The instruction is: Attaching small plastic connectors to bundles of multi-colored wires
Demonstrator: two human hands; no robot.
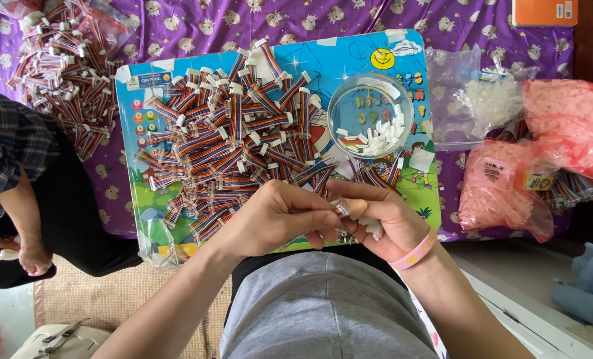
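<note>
Both hands meet just below the board's near edge, the left hand (276,216) and right hand (383,219) pinched shut on one small white connector (342,209) between their fingertips, with the cable pile (230,139) lying just beyond them.

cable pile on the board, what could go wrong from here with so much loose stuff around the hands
1. The heaped ribbon cables reach the edge of the board, so a nudge could spill some off.
2. The clear bowl of small white connectors sits close above the right hand and might tip.
3. The left hand and right hand pinch a tiny part, which could drop.
</note>
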